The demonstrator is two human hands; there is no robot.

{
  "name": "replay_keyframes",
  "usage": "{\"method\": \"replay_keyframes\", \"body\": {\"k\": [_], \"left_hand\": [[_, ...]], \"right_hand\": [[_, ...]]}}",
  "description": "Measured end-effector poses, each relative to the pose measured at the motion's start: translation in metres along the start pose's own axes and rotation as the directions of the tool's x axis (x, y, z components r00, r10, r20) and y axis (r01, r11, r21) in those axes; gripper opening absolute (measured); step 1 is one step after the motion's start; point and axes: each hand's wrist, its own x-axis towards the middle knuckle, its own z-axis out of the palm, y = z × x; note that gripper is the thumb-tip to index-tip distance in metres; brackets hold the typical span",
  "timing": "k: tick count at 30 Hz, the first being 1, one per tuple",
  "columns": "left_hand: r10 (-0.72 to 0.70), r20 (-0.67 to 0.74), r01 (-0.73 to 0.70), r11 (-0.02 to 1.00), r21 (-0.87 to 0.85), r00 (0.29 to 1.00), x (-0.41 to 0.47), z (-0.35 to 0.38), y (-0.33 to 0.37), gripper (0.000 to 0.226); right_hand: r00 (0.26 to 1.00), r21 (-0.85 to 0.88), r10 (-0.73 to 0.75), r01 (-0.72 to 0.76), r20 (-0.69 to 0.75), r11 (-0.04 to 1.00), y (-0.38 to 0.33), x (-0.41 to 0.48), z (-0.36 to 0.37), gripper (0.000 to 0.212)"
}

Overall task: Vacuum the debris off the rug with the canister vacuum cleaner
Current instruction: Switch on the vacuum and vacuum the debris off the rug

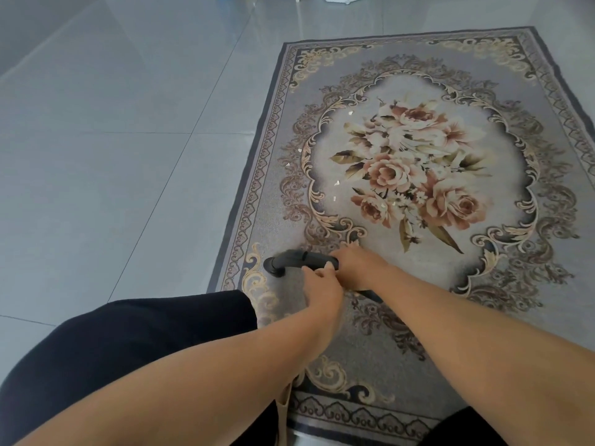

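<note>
Black vacuum tube [299,259] lies low on the near-left part of the rug [402,59], open end pointing left toward the border, touching or nearly touching the pile (can't tell which). Canister itself isn't in view. Both hands are on the tube: right hand [357,262] clamps over the top with fingers wrapped down the far side, and left hand [322,283] comes in from the near side with fingertips curled against the tube just beside the right hand. This looks like adjusting or fitting the tube rather than a sweep stroke, but that's a guess. Debris [337,182] is small pale scraps scattered along the left side of the medallion and into the rose bouquet: about half a dozen are visible, all well apart from the tube end. The near corner around the tube looks free of scraps, though the busy pattern could hide small ones. Progress estimate: early. Every visible scrap is still on the rug, so the middle and far left are still to do. Grey tiled floor [112,140] surrounds the rug, and the person's dark-clothed knee [145,342] rests at its near-left edge.
</note>
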Motion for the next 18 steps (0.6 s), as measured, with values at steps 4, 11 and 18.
{"method": "replay_keyframes", "body": {"k": [4,11,18], "left_hand": [[-0.023,0.02,0.024,0.998,-0.053,1.0,-0.01,-0.008,-0.002,0.052],[-0.166,0.075,0.175,0.975,-0.137,0.983,-0.025,-0.001,0.015,0.035],[-0.244,0.337,0.249,0.968,0.029,0.91,-0.021,0.053,0.036,0.038]], "right_hand": [[1.0,0.034,-0.025,0.025,0.0,0.999,0.007,-0.008,-0.005,0.04],[0.998,-0.028,0.021,-0.023,-0.064,0.999,0.041,-0.029,-0.001,0.044],[0.98,0.039,0.174,-0.172,-0.092,0.984,0.116,-0.075,-0.015,0.048]]}}
